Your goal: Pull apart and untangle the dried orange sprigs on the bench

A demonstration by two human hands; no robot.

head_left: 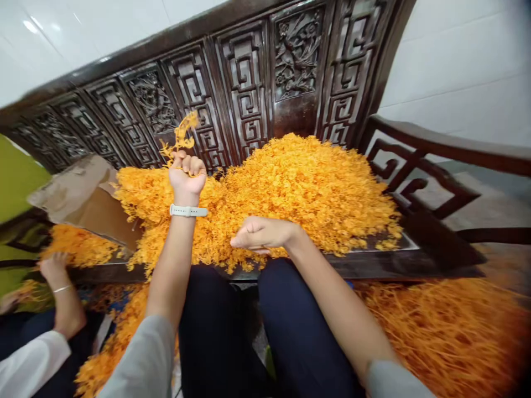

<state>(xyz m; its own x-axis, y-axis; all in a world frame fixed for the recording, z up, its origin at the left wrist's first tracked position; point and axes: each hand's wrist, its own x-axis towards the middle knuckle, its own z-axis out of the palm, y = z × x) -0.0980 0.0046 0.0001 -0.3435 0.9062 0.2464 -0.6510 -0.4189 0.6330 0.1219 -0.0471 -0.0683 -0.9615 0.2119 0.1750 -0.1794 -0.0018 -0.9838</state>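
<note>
My left hand (187, 170), with a pale watch band at the wrist, is raised and closed around a small orange clump (185, 131) of frilly strands that looks like cordyceps mushroom. Part of the clump sticks up above the fist. Lower and to the right, my right hand (262, 234) hangs in front of the heap with its fingers curled in. Whatever it may hold is hidden. Behind both hands a large heap of the same orange cordyceps (307, 188) lies on a dark wooden bench (373, 265).
The bench has a carved back (296, 52) and an armrest (448, 141) at right. A torn cardboard box (112, 213) leans in the heap at left. Stringy orange material (448, 331) lies low at right. Another person's hand (56, 268) is at far left.
</note>
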